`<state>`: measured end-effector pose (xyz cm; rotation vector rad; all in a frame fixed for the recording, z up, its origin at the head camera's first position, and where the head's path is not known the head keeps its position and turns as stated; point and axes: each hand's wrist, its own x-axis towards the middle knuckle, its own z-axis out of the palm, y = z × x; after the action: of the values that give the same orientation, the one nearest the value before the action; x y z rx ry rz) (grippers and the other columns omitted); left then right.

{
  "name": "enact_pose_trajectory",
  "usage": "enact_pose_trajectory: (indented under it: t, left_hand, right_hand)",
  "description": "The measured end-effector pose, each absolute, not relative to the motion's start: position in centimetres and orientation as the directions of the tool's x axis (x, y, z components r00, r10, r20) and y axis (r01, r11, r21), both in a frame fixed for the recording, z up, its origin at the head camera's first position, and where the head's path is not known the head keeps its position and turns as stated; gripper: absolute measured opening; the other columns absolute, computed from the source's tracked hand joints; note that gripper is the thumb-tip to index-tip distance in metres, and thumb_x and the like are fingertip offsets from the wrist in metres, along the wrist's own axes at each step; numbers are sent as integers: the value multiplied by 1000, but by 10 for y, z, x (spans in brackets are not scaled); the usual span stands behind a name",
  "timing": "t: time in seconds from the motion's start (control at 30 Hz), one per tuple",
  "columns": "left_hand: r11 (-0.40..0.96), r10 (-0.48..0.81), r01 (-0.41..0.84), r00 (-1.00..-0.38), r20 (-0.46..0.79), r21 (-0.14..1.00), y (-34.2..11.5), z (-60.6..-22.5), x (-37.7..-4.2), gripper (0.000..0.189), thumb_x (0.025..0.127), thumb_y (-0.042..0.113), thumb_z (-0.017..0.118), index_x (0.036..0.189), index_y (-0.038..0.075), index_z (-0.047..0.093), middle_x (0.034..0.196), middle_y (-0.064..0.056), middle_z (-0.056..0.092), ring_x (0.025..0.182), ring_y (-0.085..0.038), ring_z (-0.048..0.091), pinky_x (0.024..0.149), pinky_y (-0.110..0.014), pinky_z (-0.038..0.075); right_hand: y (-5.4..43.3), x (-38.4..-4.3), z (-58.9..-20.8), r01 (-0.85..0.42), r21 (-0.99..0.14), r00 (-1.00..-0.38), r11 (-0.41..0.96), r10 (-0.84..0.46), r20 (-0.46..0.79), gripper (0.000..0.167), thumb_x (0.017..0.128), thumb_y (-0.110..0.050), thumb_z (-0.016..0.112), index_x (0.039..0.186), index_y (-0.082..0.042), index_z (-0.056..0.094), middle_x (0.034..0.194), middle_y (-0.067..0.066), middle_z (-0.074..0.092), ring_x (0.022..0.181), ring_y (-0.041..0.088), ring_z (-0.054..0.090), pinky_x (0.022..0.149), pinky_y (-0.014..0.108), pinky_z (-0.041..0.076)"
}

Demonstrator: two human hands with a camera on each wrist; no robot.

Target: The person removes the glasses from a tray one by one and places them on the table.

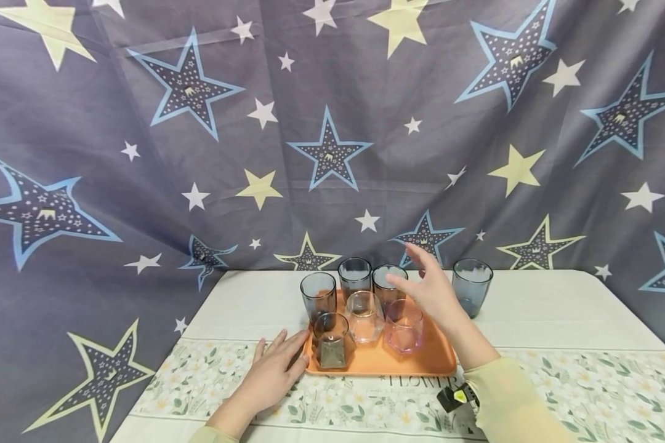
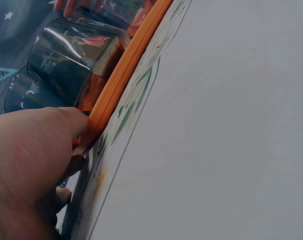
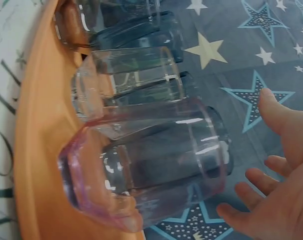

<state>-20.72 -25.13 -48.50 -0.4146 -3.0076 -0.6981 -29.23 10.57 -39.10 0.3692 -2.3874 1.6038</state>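
An orange tray [image 1: 382,367] carries several drinking glasses. My left hand [image 1: 274,371] rests at its left edge; in the left wrist view the thumb [image 2: 74,120] touches the rim. My right hand [image 1: 432,292] is raised over the tray's right side, fingers spread, holding nothing. Closest to it are a blue-grey glass [image 1: 388,289] at the back and a pink-tinted glass [image 1: 403,332] in front, which the right wrist view shows apart from the fingers. A clear glass [image 1: 364,323] stands mid-tray, a dark grey glass [image 1: 331,347] at the front left.
Two more blue-grey tumblers, a left one [image 1: 318,295] and a back one [image 1: 354,277], stand on the tray. Another tumbler [image 1: 472,289] stands on the table right of it. A floral cloth [image 1: 587,394] covers the table; a star-patterned curtain [image 1: 332,221] hangs behind.
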Motion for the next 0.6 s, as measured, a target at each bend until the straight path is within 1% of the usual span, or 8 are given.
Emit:
enact_pose_trajectory:
  t: [0.1,0.37,0.47,0.6]
  left_hand:
    - [864,253,265,-964,86,428,-251,-484,-207,56,117,40,56,166,14,53,169,-4,51,163,-43,31,128,-77,3]
    - [864,251,262,-964,84,430,-250,-484,-206,56,117,40,55,166,14,53,170,-4,51,164,-43,30,128,-77,2]
    - [864,250,260,-965,83,432,-250,-484,-207,56,117,41,55,167,14,52,170,-4,50,164,-43,30,128,-76,2]
    - [861,250,262,-965,84,436,-250,-483,-207,57,117,41,55,167,14,52,170,-4,50,164,-42,29,128,-76,2]
  right_hand:
    - [104,-293,-395,-328,-866,-943,378,-88,319,91,98,-31,89,170,-7,40,169,20,44,158,38,39,129,61,32]
    - [101,-297,-406,-274,-873,-962,405,-115,248,97,96,-36,90,173,-10,37,171,20,43,158,41,40,126,61,37]
    - [100,-298,-409,-276,-863,-961,424,-134,242,99,96,-39,90,173,-10,35,172,21,42,158,43,38,126,63,35]
    - [98,-299,-412,-274,-854,-961,442,-153,229,100,96,-42,90,174,-11,34,175,22,36,160,46,34,128,66,30]
